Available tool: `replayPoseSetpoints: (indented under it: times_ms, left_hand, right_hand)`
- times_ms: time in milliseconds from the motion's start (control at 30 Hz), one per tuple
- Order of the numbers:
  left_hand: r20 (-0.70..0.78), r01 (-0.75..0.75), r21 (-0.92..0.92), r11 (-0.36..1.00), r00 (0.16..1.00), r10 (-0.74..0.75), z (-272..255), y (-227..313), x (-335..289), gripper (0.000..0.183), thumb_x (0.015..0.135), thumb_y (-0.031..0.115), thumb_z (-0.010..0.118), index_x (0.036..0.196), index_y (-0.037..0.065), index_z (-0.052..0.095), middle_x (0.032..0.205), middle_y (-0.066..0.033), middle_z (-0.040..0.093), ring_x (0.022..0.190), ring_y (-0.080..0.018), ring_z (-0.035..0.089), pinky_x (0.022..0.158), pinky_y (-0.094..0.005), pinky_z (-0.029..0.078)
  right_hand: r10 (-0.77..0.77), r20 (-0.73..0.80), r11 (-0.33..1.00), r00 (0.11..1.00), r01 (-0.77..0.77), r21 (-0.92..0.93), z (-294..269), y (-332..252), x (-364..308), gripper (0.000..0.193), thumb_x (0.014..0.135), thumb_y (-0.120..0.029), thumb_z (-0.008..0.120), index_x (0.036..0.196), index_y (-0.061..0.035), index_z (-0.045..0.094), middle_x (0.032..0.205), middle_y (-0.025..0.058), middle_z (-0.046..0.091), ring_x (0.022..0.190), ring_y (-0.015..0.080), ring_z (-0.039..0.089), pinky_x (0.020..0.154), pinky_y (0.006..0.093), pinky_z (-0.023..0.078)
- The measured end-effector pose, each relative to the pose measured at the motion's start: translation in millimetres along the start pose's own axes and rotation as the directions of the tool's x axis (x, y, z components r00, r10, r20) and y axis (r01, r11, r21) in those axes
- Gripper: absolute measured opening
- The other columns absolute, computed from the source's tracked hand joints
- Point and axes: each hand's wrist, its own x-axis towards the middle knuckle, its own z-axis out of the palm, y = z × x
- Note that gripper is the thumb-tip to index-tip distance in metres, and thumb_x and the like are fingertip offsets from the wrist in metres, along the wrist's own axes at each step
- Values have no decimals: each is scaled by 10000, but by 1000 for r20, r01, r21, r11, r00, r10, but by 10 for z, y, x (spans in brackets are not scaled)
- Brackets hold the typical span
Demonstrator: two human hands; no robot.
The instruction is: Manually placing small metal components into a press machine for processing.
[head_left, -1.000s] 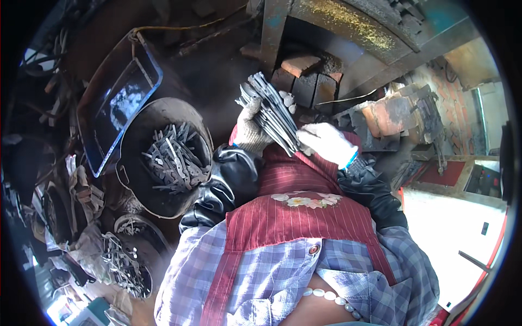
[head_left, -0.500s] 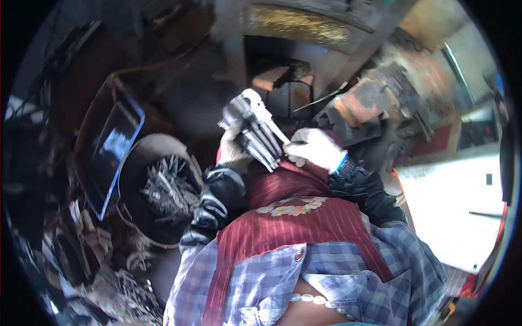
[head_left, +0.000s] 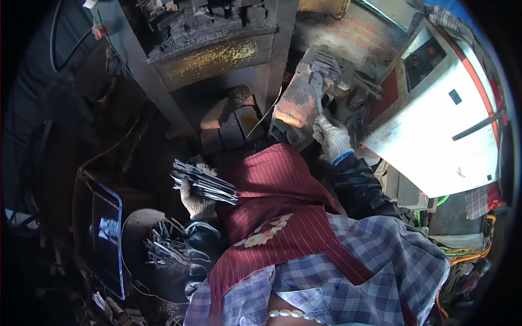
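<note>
My left hand point(head_left: 197, 202), in a knitted work glove, is closed round a bundle of grey metal wrenches point(head_left: 209, 183) beside the apron over my lap. Reaching forward to the right, my gloved right hand point(head_left: 333, 138) grips the near end of a single wrench point(head_left: 318, 92). Its far, wider end lies over a scorched brick block point(head_left: 298, 103). Several similar dark metal pieces point(head_left: 329, 61) lie on the block's far part, beyond that wrench. My fingertips are partly hidden behind the metal in both hands.
A round bucket point(head_left: 142, 217) of loose metal pieces stands at my left, beside a blue-edged frame point(head_left: 120, 244). Ahead is a sooty steel furnace frame point(head_left: 274, 60) with bricks under it. A white cabinet point(head_left: 435, 146) with a red edge stands at right.
My right hand has left the bundle and moved forward and right to the brick block with one wrench. My left hand has lowered leftward with the bundle. The view has turned right.
</note>
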Motion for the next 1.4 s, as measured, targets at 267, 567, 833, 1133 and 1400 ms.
replayPoseSetpoints:
  times_ms: [267,567,833,1133,1400]
  left_hand:
    - [-96,-19,69,997,995,25,110,-45,-51,568,830,306,681,1262,-21,513,1147,-186,605,1050,-322,610,960,-466,487]
    - [-76,35,27,999,997,-33,56,3,-29,580,810,273,706,1289,11,510,1194,-186,604,1113,-340,601,1010,-520,465]
    - [-38,-13,-31,999,999,12,190,-65,-48,483,898,235,617,1305,2,505,1250,-192,596,1119,-339,603,969,-496,499]
    - [-51,-8,8,1000,999,8,40,-25,-55,448,814,262,680,1181,31,569,1024,-161,638,941,-342,647,881,-508,542]
    - [7,-39,-62,997,999,40,69,40,-19,467,820,257,698,1208,34,567,1085,-185,640,993,-345,641,922,-507,523]
  right_hand:
    - [44,-109,942,993,-5,335,108,99,927,359,955,-249,648,1200,10,609,1119,99,654,1053,208,630,843,303,538]
    - [-438,202,693,876,472,-545,-57,231,1481,426,938,13,563,1357,5,488,1131,80,633,943,105,601,842,214,511]
    - [224,68,888,972,-232,397,539,38,1013,575,882,-534,663,1011,25,631,838,48,615,731,137,585,650,241,547]
    - [-27,609,976,792,-110,187,2640,-924,938,482,941,-468,614,1007,9,599,862,88,633,757,197,616,705,338,557]
    - [-115,594,991,796,53,120,3478,-1113,1266,383,1008,-350,518,982,10,643,771,69,644,625,169,607,545,307,530]
